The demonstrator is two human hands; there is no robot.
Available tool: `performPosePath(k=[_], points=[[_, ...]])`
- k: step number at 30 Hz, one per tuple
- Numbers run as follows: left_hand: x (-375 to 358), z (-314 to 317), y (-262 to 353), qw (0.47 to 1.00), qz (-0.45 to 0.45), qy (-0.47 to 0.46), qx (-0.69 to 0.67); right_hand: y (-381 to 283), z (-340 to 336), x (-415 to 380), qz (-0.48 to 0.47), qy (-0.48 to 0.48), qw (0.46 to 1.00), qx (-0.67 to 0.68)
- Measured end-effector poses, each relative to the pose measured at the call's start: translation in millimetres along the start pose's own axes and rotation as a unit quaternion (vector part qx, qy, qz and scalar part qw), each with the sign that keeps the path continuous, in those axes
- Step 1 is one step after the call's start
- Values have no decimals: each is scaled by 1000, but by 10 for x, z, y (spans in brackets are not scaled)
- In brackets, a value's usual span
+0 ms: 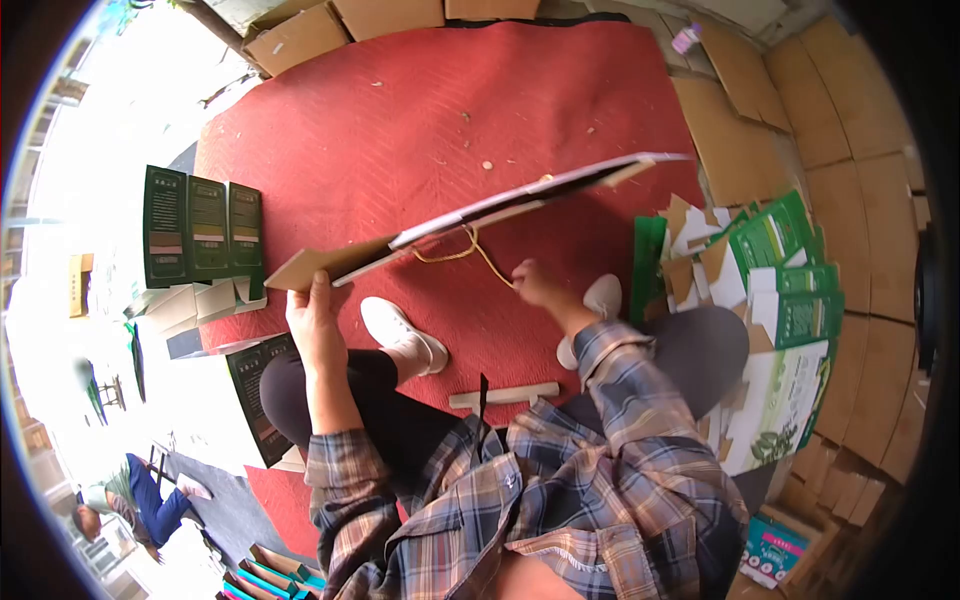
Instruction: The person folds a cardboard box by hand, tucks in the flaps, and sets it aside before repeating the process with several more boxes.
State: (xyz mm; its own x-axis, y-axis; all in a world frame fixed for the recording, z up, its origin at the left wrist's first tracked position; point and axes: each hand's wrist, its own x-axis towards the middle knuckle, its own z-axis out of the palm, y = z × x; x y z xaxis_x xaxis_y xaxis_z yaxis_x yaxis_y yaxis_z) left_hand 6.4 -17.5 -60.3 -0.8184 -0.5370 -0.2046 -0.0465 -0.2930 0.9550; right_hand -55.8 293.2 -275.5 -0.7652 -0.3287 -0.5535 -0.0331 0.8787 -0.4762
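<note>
My left hand (315,325) grips the near left corner of a flat cardboard box (365,258), fingers and thumb closed on its brown edge. The box is tilted and seen nearly edge-on, with a white upper edge and a dark inner side. A yellow cord (448,257) hangs from its underside. My right hand (540,285) is closed on the free end of this cord, below the box. What is printed on the box's broad face is hidden from me.
Below lies a red carpet (420,110) with small scraps. Green printed cartons (205,230) stand at left. More green and white cartons (790,290) lean at right, before stacked brown boxes (850,210). Another person (145,500) is at lower left. A pale strip (505,395) lies between my legs.
</note>
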Motion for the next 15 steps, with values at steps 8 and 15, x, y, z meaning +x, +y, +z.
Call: performPosePath(k=[8, 15], points=[[6, -11, -35, 999, 15, 19, 42, -83, 486, 278, 29, -92, 984, -147], [-44, 83, -11, 999, 28, 21, 18, -481, 203, -109, 41, -178, 972, -150]])
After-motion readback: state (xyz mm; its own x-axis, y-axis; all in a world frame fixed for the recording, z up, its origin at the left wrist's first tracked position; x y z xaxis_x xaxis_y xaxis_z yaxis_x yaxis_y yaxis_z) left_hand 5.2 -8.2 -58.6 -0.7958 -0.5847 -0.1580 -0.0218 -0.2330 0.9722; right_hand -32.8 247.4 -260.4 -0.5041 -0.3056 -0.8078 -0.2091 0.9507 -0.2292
